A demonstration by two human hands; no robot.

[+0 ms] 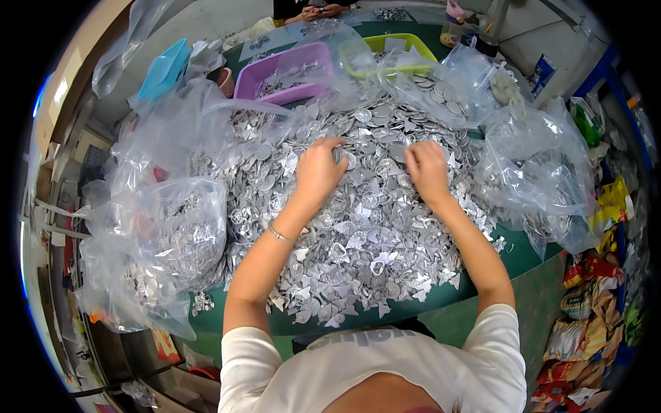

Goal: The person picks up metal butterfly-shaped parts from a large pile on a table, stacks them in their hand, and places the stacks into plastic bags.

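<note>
Silver metal pieces (365,227), thin and flat, lie in a big heap that covers most of the green table (523,251), from its near edge up to the far side. Many look like hearts, discs and winged shapes, all mixed, so the heap has no long axis of its own; it spreads in every direction under the arms. Both hands rest on the upper middle of the heap, well apart from each other. The left hand (318,168) is curled, palm down, and its fingertips seem to close on a round piece at the top of the pile, though I cannot tell surely whether it grips it. A thin bracelet (279,234) sits on that wrist. The right hand (427,168) is also bent, with its fingers pressing into the pieces; whether it pinches one I cannot tell. Clear plastic bags (169,227) with more pieces lie at the left edge and the right edge. Beyond the heap stand a purple tray (282,69) and a yellow-green tray (403,45).
</note>
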